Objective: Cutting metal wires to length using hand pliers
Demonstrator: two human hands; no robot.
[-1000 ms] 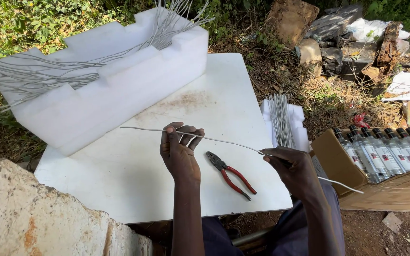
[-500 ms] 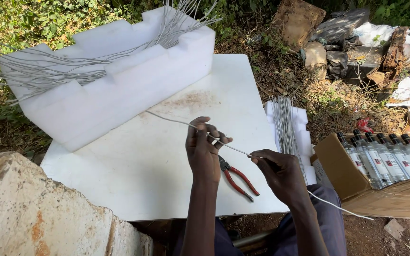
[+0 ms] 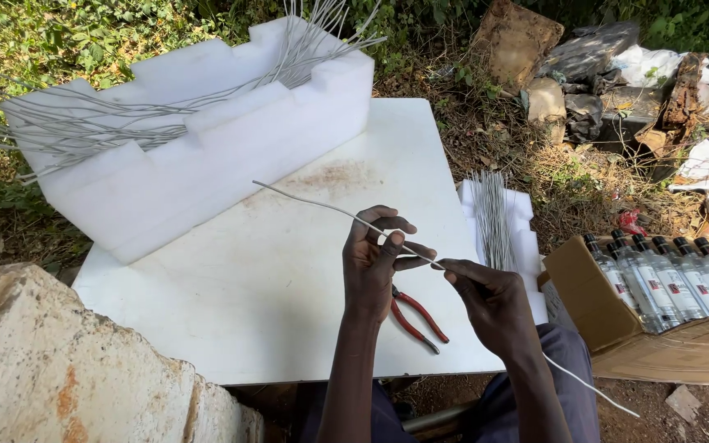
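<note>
Surface: white board (image 3: 231,287), stained near the middle.
On it: foam block (image 3: 207,156) at the far left; red pliers (image 3: 418,316) near the front edge.

There is one view only, from the camera on my head, so no second view shares any of it. It looks steeply down and forward over my forearms. My left hand (image 3: 375,267) and right hand (image 3: 490,299) sit close, low in the middle. The white table (image 3: 231,303) fills the centre. Farther off, grass runs along the top edge, rubble lies at upper right, and a stone (image 3: 51,361) crowds the lower left.
</note>
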